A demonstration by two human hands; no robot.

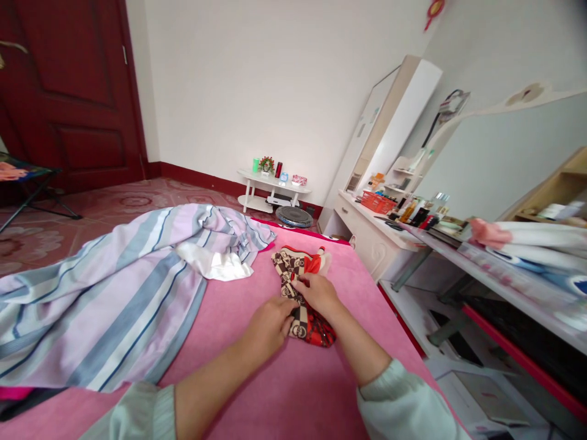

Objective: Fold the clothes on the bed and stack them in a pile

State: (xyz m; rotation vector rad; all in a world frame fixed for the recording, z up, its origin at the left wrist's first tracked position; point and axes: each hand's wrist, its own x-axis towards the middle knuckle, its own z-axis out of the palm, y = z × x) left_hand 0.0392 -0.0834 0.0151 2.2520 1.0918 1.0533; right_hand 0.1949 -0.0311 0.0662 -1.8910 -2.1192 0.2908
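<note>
A small patterned cloth item [300, 330] in black, cream and red lies bunched in a narrow shape on the pink bed cover [247, 385]. My left hand [270, 324] has its fingers curled at the near left edge of the cloth, its fingertips pressed on the fabric. Farther up the cloth, my right hand [317, 293] pinches the fabric near the red part. Beyond it, a pale, partly see-through bit of material sticks out at the far right end.
Left of the cloth spreads a striped sheet [151, 287] with a white piece [220, 263] on it. A dressing table [367, 226] with bottles and a red basket [378, 201] stands right. A low white shelf [275, 181] is by the far wall.
</note>
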